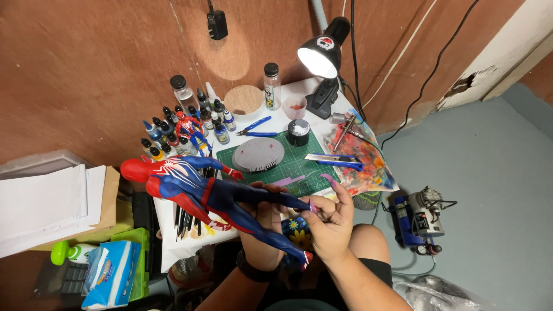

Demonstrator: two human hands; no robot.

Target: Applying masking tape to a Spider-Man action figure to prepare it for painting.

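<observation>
Red liquid sits in the clear cup [294, 107]. Left hand [262, 222] grips the figure [199, 187]; right hand [329, 222] pinches its foot, fingers curled.

A lit black desk lamp [322, 55] shines over a green cutting mat [299, 164] on the white worktop [173, 253]. Rows of small paint bottles [173, 135] crowd the far left, blue pliers [256, 128] beside them. A blue utility knife [334, 161] lies at the right; a small compressor [417, 219] sits on the grey floor [489, 161].
</observation>
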